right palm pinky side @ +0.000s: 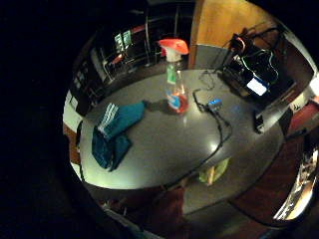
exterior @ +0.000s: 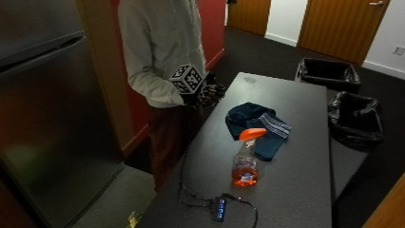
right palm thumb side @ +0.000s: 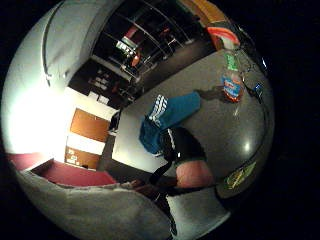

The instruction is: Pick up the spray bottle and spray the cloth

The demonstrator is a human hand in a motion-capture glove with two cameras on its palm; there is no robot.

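Spray bottle (exterior: 245, 161), cloth (exterior: 258, 124); bins (exterior: 354, 116) outside only

An office break area, by the look: steel fridge (exterior: 44, 118), two lined bins (exterior: 329, 73) beside the grey worktop (exterior: 297, 190), wooden doors (exterior: 342, 28), carpet.

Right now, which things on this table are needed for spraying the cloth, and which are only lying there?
Needed for the job:
- spray bottle, standing upright
- blue cloth, crumpled beside it
- gloved right hand, held at the table edge, touching neither

Only lying about:
- small hub with blue lights and its black cable
- two black bins beyond the table
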